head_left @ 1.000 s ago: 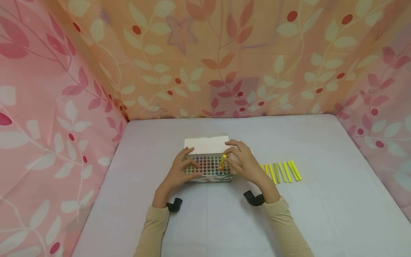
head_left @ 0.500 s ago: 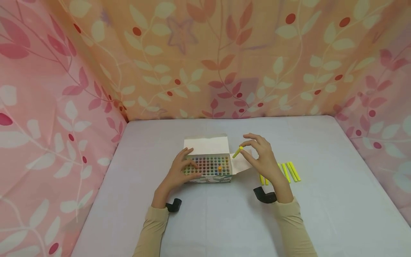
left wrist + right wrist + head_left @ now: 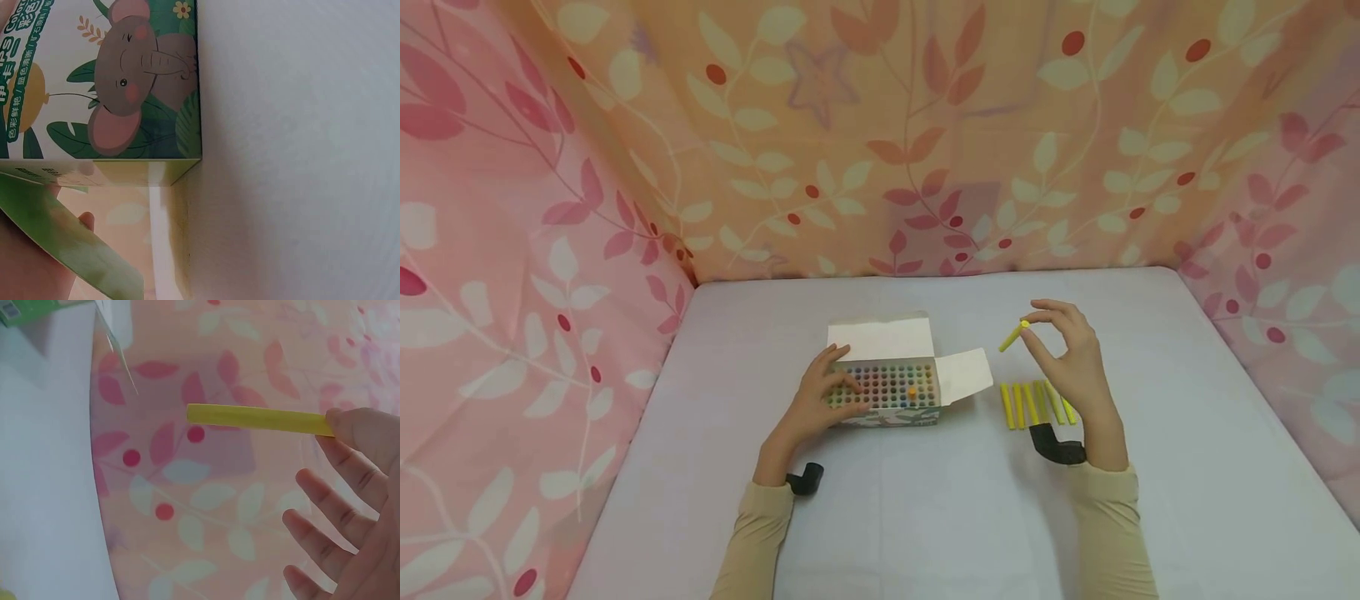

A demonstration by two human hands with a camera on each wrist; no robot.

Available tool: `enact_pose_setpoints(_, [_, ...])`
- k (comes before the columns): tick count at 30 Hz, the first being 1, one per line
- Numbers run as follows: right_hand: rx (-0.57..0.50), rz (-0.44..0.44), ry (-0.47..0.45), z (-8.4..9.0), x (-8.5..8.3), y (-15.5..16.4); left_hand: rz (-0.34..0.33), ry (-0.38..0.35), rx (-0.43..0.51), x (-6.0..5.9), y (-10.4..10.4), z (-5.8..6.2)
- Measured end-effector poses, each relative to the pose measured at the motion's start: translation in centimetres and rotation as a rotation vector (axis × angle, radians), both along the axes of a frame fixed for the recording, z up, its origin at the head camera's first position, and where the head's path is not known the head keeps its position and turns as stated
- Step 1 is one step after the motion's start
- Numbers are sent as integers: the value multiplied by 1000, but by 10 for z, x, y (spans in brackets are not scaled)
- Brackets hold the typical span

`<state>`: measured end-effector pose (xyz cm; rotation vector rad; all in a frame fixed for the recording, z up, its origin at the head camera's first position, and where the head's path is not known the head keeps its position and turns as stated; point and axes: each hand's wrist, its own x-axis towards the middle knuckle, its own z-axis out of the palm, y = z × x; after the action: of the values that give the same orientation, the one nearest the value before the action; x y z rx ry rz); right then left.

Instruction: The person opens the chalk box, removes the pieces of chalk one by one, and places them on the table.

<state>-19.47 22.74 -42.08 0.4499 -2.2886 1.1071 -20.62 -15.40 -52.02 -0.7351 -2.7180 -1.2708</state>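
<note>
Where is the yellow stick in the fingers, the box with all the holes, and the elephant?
yellow stick (image 3: 1012, 337), head view, middle of its length.
box (image 3: 886, 387), head view, its top face with the holes.
elephant (image 3: 134, 69), left wrist view, the face printed on the box's side.

Head looks down from above; wrist views close, sharing the box (image 3: 887, 392).
</note>
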Motion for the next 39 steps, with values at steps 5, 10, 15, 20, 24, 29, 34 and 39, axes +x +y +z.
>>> enact_pose_setpoints(5, [-23, -93, 10, 2, 5, 20, 0, -3, 3, 1, -1, 1])
enact_pose_setpoints(10, [14, -178, -8, 4, 8, 40, -5, 5, 3, 0, -1, 0])
enact_pose_setpoints(15, [70, -211, -123, 6, 10, 55, 8, 25, 0, -1, -3, -2])
enact_pose_setpoints(20, [198, -250, -269, 4, 17, 76, 3, 24, 2, -2, -1, -1])
enact_pose_setpoints(24, [295, -279, -366, -4, 24, 94, -3, 8, 11, -1, 1, 1])
enact_pose_setpoints(29, [379, -285, -495, -13, 27, 111, -1, 1, 8, -2, 1, 1])
enact_pose_setpoints(34, [444, -246, -596, -21, 25, 119, 3, 1, 5, -3, 0, -2])
enact_pose_setpoints(39, [466, -226, -668, -31, 22, 126, 3, 6, 7, -3, 0, -3])
